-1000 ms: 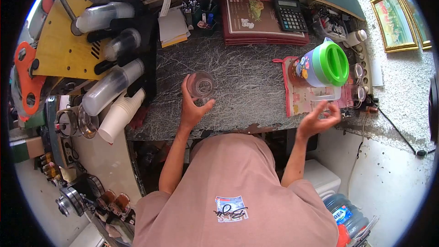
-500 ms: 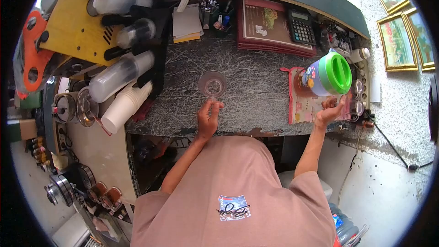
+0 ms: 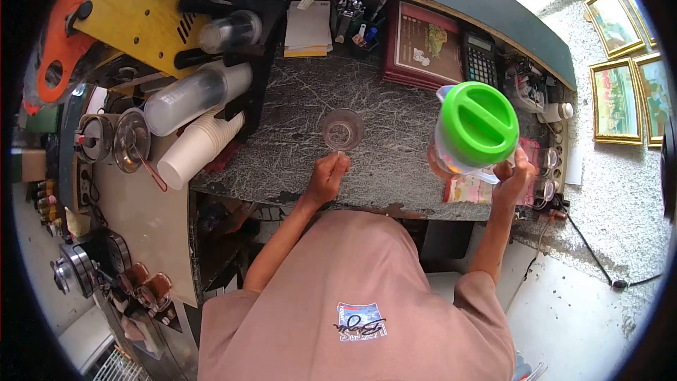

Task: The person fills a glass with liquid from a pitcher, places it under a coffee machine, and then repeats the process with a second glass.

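Observation:
A clear mug (image 3: 343, 127) stands on the scratched dark counter in front of me. My left hand (image 3: 326, 177) is closed in a pinch on the mug's near-side handle. Off to the right, my right hand (image 3: 515, 173) is wrapped round the handle of a pitcher (image 3: 482, 123) with a bright green lid. The pitcher leans to the left, with reddish-brown liquid showing low in its clear side. Below it lies a pink patterned cloth (image 3: 468, 190), partly hidden by the pitcher.
Stacked paper cups (image 3: 199, 152) and clear plastic cups (image 3: 185, 107) jut out at the left. Along the back sit a notepad (image 3: 308, 26), maroon menus (image 3: 427, 46) and a calculator (image 3: 481, 58). Upturned glasses (image 3: 547, 189) and a white bottle (image 3: 557, 112) line the right edge.
My right hand has closed round the pitcher's handle and brought the pitcher left off the cloth, tilting it. My left hand now grips the mug's handle more tightly. The view has shifted slightly.

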The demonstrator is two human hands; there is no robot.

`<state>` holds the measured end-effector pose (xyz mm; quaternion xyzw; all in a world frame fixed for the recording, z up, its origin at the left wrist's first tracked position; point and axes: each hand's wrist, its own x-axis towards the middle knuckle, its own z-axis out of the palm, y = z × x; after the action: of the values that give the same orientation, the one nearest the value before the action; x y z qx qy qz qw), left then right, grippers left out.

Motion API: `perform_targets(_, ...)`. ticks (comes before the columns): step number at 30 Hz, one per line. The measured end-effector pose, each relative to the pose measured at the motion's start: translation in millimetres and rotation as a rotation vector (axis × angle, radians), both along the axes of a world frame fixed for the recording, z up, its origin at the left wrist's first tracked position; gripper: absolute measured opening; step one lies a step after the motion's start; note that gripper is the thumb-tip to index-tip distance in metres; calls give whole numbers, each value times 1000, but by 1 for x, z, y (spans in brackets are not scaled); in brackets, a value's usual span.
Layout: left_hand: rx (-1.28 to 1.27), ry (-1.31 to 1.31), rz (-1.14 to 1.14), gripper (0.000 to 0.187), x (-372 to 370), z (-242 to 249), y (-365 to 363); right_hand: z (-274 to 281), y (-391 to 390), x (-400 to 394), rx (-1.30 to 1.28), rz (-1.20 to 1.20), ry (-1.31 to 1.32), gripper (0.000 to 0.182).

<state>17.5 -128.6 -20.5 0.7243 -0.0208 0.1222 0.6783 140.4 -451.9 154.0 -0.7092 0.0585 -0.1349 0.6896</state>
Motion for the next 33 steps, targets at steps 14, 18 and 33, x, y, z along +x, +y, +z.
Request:
perform_targets(14, 43, 5, 41, 30, -2, -8, -6, 49, 78, 6, -660, 548, 52, 36)
perform_targets(18, 46, -13, 32, 29, -1, -8, -5, 52, 93, 9, -740, 610, 1, 35)
perform_targets(33, 41, -25, 45, 25, -1, -12, -7, 70, 115, 16, -934, 700, -88, 37)
